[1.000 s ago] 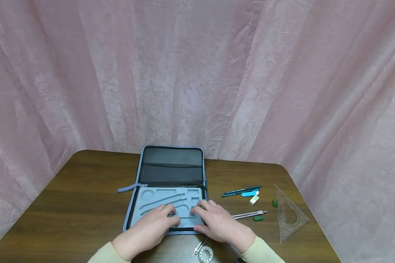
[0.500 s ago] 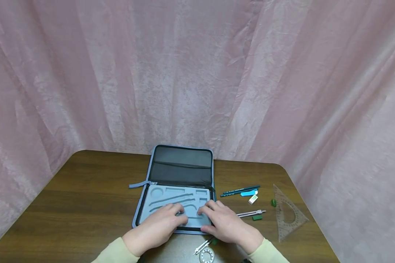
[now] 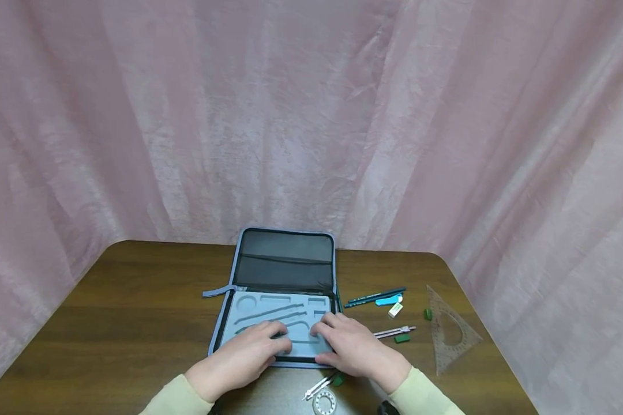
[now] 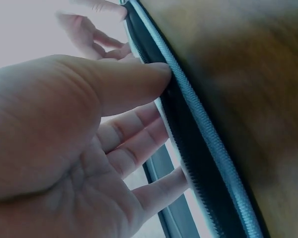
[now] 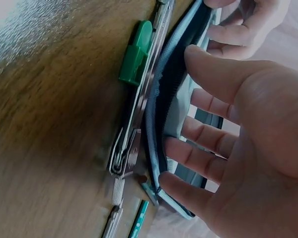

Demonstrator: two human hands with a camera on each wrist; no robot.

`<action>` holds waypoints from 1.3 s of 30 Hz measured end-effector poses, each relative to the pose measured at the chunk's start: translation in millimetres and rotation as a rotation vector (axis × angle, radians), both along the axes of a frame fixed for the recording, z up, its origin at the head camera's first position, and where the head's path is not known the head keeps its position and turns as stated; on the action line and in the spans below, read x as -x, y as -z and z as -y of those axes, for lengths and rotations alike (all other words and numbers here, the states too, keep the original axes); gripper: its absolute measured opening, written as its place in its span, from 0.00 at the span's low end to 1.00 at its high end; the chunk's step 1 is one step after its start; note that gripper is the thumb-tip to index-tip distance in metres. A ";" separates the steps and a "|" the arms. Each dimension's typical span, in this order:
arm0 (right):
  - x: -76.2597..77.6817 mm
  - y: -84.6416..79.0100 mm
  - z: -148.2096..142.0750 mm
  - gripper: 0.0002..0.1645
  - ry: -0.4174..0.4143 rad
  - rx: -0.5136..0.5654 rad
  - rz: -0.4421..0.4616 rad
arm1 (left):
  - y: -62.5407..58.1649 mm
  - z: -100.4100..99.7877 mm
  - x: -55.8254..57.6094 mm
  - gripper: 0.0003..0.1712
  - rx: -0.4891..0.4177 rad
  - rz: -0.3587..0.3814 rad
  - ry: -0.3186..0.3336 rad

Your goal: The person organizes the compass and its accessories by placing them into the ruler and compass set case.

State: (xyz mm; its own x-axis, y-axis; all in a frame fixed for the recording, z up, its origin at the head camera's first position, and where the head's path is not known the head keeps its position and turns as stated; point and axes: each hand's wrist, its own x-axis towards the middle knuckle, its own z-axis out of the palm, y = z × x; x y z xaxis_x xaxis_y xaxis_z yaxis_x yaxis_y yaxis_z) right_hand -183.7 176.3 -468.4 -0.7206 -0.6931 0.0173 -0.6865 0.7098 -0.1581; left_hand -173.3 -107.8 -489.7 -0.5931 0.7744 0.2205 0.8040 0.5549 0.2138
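Note:
A blue zip case (image 3: 284,271) lies unzipped on the table, its dark lid folded back. The light-blue moulded insert (image 3: 303,350) in its base has hollows of several shapes with nothing in them. My left hand (image 3: 251,353) rests on the near part of the insert, fingers spread and thumb at the front zip edge (image 4: 184,124). On the near right part lies my right hand (image 3: 350,349), its thumb at the same edge, fingers reaching over the insert. A pair of compasses (image 3: 319,385) and a green piece (image 5: 136,55) lie just in front of the case.
A white ring-shaped disc (image 3: 324,402) lies in front of the case. To the right are dark pencils (image 3: 375,297), a bright blue piece (image 3: 388,300), a white eraser (image 3: 395,310), metal dividers (image 3: 397,332), small green pieces (image 3: 402,339) and a clear set square (image 3: 453,334).
Both hands have shifted the case to the right, mostly in the first half second. The compasses and green piece in front of it show more now.

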 end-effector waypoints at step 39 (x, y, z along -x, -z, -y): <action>-2.8 1.4 31.9 0.25 -0.073 -0.008 -0.047 | 2.9 55.3 -22.8 0.27 0.061 -0.098 -0.258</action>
